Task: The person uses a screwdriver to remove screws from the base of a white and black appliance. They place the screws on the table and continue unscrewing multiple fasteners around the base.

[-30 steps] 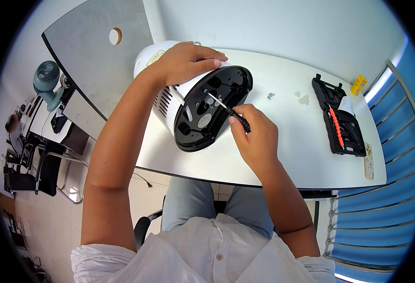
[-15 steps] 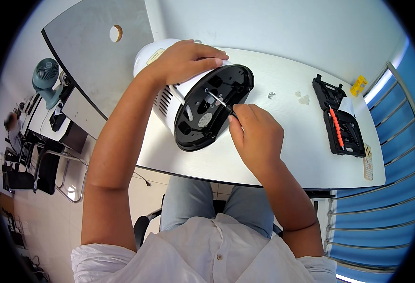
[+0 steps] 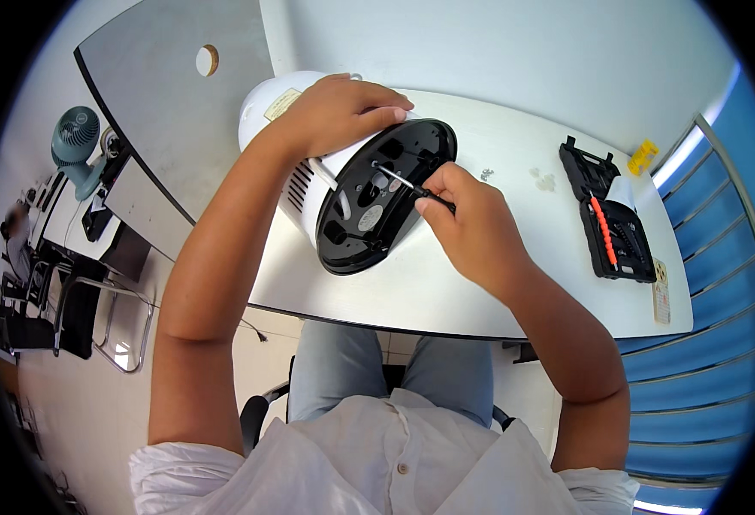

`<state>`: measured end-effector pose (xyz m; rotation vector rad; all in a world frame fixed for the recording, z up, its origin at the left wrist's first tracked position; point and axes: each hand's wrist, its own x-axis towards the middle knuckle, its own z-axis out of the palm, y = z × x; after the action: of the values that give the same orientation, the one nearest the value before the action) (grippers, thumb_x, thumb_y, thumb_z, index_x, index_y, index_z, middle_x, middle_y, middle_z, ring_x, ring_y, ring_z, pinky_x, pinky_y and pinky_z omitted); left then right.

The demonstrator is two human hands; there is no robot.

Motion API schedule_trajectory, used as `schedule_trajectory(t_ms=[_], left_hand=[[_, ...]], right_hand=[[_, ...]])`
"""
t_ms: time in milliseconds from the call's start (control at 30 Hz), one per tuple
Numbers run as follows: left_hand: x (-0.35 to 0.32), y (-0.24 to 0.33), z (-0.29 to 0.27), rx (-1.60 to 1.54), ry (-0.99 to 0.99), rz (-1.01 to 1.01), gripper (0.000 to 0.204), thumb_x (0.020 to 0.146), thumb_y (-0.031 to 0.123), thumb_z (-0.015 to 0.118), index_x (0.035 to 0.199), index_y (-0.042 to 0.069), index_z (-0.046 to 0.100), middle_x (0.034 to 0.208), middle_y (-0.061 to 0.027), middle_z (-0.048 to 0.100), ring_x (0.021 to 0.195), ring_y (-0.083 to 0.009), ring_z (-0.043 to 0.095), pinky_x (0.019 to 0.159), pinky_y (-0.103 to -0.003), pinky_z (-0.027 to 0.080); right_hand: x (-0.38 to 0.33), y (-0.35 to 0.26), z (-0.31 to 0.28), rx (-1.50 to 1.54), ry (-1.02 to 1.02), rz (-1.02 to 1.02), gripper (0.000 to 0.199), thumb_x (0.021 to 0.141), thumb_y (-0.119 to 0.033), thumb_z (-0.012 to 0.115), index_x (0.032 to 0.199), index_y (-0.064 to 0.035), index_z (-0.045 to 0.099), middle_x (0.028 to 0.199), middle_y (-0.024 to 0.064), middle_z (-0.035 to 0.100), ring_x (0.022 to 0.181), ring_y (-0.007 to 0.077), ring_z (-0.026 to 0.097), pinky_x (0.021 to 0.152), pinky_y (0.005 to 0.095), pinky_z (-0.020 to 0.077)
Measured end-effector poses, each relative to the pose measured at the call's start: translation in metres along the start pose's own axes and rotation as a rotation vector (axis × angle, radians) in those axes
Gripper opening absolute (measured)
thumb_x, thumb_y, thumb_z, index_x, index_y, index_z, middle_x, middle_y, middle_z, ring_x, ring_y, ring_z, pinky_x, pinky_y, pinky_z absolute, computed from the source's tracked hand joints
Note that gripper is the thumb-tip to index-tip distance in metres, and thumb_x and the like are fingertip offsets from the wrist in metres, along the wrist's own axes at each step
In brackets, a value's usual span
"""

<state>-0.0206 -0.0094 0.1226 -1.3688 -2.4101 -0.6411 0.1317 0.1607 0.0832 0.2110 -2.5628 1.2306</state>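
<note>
Head view: you appear to be at a screwdriving step, with the slim steel-shafted, black-handled screwdriver (image 3: 407, 185) aimed into the glossy black oval plastic base (image 3: 392, 206) at twelve o'clock — the next move probably calls for a well-seated tip and a steady base. Your right hand (image 3: 472, 219), at two o'clock, has a narrow grip, closed round the handle. Your left hand (image 3: 343, 113), fingers extended rather than clasping, lies on the rounded white appliance housing (image 3: 256, 112) at eleven o'clock — on the pale tabletop (image 3: 558, 283).
</note>
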Motion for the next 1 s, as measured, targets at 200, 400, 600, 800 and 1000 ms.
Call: schedule_trajectory(t_ms=[200, 400, 600, 800, 1000], left_hand=[[-0.006, 0.0, -0.008, -0.017, -0.041, -0.077, 0.042, 0.091, 0.043, 0.049, 0.112, 0.013, 0.068, 0.113, -0.0072, 0.067, 0.105, -0.0276, 0.056, 0.099, -0.037, 0.037], [-0.007, -0.004, -0.005, -0.067, 0.019, -0.026, 0.045, 0.089, 0.047, 0.052, 0.11, 0.012, 0.07, 0.107, -0.0117, 0.068, 0.098, -0.0294, 0.061, 0.09, -0.036, 0.046], [-0.009, -0.001, -0.005, -0.099, 0.024, -0.032, 0.045, 0.088, 0.047, 0.053, 0.11, 0.012, 0.07, 0.105, -0.012, 0.069, 0.097, -0.0292, 0.063, 0.089, -0.036, 0.046], [-0.007, -0.001, -0.007, -0.081, -0.074, -0.092, 0.038, 0.093, 0.037, 0.051, 0.116, 0.012, 0.066, 0.117, -0.0064, 0.065, 0.103, -0.0265, 0.054, 0.097, -0.036, 0.037], [-0.004, -0.002, -0.008, -0.083, -0.074, -0.068, 0.037, 0.093, 0.035, 0.051, 0.115, 0.009, 0.066, 0.114, -0.0102, 0.065, 0.101, -0.0275, 0.057, 0.095, -0.036, 0.039]], right_hand=[[-0.017, 0.013, 0.01, 0.073, 0.095, 0.085, 0.014, 0.088, -0.015, 0.059, 0.091, -0.0018, 0.057, 0.066, 0.0101, 0.059, 0.056, 0.0191, 0.056, 0.056, 0.0314, 0.0431], [-0.047, 0.055, 0.05, 0.056, 0.245, 0.084, 0.012, 0.088, -0.015, 0.06, 0.092, -0.0037, 0.063, 0.062, 0.0083, 0.059, 0.053, 0.0195, 0.056, 0.053, 0.0305, 0.0422], [-0.04, 0.055, 0.059, -0.054, 0.307, -0.076, 0.01, 0.085, -0.014, 0.064, 0.091, -0.006, 0.062, 0.072, 0.0087, 0.064, 0.058, 0.0234, 0.059, 0.054, 0.0334, 0.0444], [-0.033, 0.054, 0.061, -0.079, 0.327, -0.094, 0.01, 0.085, -0.015, 0.064, 0.089, -0.0063, 0.061, 0.073, 0.0083, 0.064, 0.061, 0.0253, 0.061, 0.055, 0.0347, 0.0454], [-0.03, 0.057, 0.065, -0.227, 0.364, -0.16, 0.012, 0.084, -0.017, 0.065, 0.09, -0.0077, 0.061, 0.072, 0.0072, 0.064, 0.063, 0.026, 0.061, 0.054, 0.0353, 0.046]])
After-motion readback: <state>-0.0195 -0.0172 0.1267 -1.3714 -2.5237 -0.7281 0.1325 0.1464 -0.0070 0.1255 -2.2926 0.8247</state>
